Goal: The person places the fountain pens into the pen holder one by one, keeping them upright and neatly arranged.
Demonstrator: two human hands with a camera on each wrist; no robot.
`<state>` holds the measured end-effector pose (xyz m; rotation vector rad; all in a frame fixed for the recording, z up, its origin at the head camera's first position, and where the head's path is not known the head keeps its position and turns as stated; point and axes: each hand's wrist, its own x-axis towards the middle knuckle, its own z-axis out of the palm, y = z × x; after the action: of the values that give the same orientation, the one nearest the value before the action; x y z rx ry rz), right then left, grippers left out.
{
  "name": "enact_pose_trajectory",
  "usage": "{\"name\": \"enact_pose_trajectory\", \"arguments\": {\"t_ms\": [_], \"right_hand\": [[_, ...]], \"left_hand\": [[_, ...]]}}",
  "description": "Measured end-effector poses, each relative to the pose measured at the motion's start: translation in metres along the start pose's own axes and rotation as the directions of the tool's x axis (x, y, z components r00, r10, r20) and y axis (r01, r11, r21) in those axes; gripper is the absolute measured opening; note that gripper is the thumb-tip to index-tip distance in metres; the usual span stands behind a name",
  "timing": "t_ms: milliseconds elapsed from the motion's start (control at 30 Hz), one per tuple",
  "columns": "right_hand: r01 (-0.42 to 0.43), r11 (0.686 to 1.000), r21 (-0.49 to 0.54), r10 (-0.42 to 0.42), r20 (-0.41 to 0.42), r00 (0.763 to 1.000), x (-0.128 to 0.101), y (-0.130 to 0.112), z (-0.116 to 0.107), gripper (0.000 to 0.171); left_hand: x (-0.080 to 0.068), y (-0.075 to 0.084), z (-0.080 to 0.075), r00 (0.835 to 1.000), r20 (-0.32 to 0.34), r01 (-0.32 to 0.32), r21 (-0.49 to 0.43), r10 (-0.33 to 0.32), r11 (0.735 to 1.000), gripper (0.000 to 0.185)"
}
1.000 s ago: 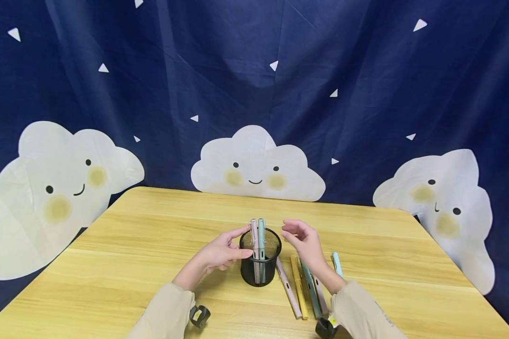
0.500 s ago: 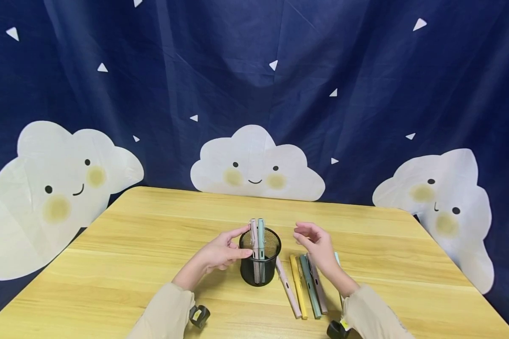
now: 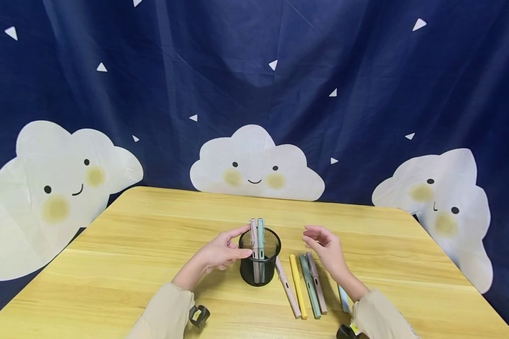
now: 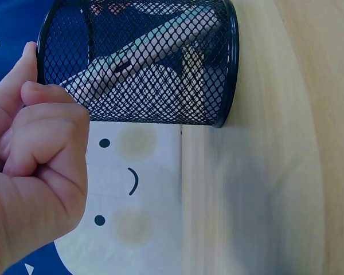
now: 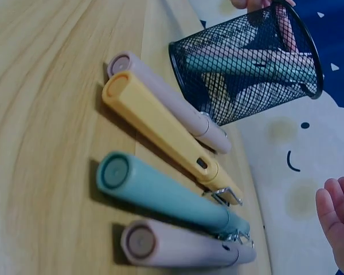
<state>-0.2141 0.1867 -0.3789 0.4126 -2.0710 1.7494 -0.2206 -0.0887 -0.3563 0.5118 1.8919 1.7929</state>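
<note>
A black mesh pen holder (image 3: pixel 258 275) stands upright on the table with a pink pen (image 3: pixel 254 235) and a light green pen (image 3: pixel 261 235) in it. My left hand (image 3: pixel 220 252) holds its rim from the left, thumb at the front and index finger farther back; the other fingers are curled under, as the left wrist view shows. My right hand (image 3: pixel 326 247) hovers right of the holder, fingers loosely bent, with nothing in it. Below it lie a pale pink pen (image 3: pixel 288 289), a yellow pen (image 3: pixel 298 287), a teal pen (image 3: pixel 310 287) and a mauve pen (image 3: pixel 316 282).
A light blue pen (image 3: pixel 343 299) lies partly hidden under the right forearm. The wooden table (image 3: pixel 152 226) ends at a dark blue curtain (image 3: pixel 237 56) printed with clouds. A black wrist device (image 3: pixel 200 316) hangs at the left sleeve.
My right hand has moved right and slightly toward me, away from the pen holder, uncovering more of the teal and mauve pens. The left hand and the holder have stayed in place.
</note>
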Motion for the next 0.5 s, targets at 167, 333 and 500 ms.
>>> {"name": "enact_pose_trajectory", "arguments": {"t_ms": [167,333,500], "right_hand": [[0.010,1.000,0.001,-0.010,-0.006,1.000,-0.002,0.001,-0.006,0.021],[0.004,1.000,-0.010,-0.004,-0.016,1.000,-0.004,0.001,-0.011,0.020],[0.005,1.000,-0.018,-0.006,-0.023,1.000,-0.005,0.002,-0.016,0.019]], "left_hand": [[0.001,0.000,0.000,1.000,0.008,-0.002,0.012,0.002,1.000,0.074],[0.001,-0.001,-0.001,1.000,0.014,-0.005,0.013,0.005,1.000,0.074],[0.002,-0.001,-0.001,1.000,0.020,-0.005,0.001,0.005,1.000,0.074]]}}
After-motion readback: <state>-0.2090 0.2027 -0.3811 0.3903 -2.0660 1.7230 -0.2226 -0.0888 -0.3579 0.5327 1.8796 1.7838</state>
